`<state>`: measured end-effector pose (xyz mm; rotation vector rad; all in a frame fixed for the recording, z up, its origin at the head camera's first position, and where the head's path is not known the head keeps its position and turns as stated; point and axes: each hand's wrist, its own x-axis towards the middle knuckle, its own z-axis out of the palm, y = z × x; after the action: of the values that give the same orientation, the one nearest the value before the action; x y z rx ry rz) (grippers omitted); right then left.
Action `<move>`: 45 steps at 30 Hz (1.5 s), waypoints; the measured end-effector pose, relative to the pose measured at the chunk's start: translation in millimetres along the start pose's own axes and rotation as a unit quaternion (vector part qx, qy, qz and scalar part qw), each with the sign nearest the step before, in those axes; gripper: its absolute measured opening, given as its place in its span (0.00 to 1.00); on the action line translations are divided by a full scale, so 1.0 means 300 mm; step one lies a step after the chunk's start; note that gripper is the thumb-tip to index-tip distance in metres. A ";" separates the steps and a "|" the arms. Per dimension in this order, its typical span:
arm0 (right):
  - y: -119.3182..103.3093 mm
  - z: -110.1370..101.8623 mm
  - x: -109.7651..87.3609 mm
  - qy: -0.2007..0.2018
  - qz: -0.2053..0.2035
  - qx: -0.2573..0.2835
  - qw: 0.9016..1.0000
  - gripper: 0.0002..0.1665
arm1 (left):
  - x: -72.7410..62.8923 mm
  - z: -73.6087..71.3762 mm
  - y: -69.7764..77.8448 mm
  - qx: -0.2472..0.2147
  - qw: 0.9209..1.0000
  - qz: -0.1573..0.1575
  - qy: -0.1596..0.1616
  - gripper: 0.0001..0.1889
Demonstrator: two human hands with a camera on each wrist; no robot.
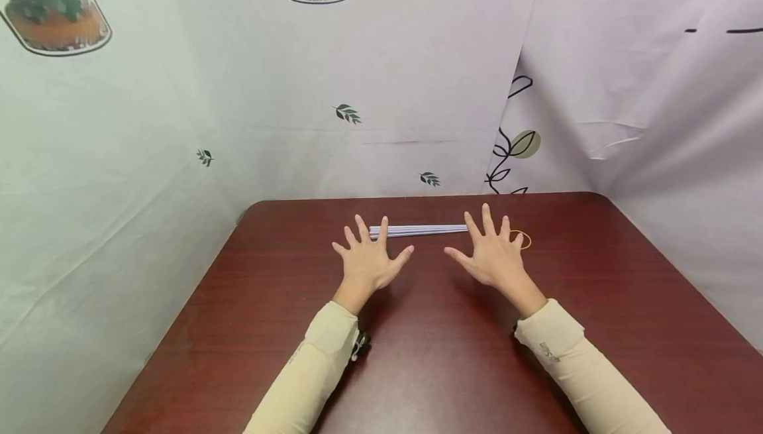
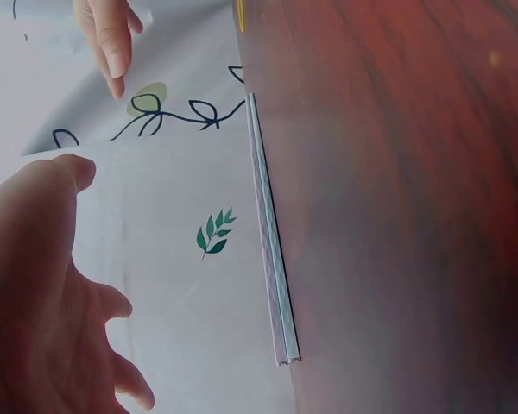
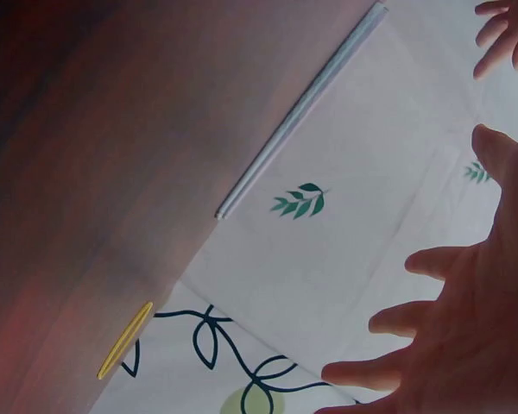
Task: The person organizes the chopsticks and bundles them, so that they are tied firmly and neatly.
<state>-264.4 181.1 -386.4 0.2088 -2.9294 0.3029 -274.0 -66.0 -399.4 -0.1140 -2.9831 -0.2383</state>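
My left hand (image 1: 366, 265) is held above the table with its fingers spread, holding nothing. Beyond its fingertips lies a bundle of long, thin, pale lilac and bluish sticks (image 1: 420, 229), side by side near the table's far edge; their exact kind I cannot tell. The right hand (image 1: 493, 258) is likewise spread and bare, in front of the sticks' right end. Just past its little finger a yellow rubber band (image 1: 528, 239) lies on the table, partly hidden in the head view. In the right wrist view the whole band (image 3: 125, 341) shows, apart from the sticks (image 3: 302, 112).
The dark red-brown wooden table (image 1: 429, 381) has rounded far corners. A pale cloth (image 1: 405, 76) printed with leaves and potted plants hangs close behind its far edge and along the sides. Dark wristband parts (image 1: 360, 344) show beside the left sleeve.
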 end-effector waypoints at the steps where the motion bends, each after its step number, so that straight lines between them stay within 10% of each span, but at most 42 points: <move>1: 0.001 -0.001 -0.001 -0.001 0.000 0.000 1.000 0.56 | -0.001 0.000 0.000 -0.001 1.000 0.000 -0.001 0.49; 30: 0.016 -0.018 0.041 -0.014 -0.052 -0.009 0.999 0.52 | 0.052 -0.009 -0.036 -0.028 0.998 0.048 0.010 0.47; 45: 0.121 0.054 0.218 -0.039 -0.083 0.210 0.973 0.31 | 0.186 0.061 -0.127 -0.172 0.976 0.135 0.001 0.46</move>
<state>-336.6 205.0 -395.7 0.5329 -2.8604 0.9051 -334.9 -97.1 -414.4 -0.5515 -2.8481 -0.7142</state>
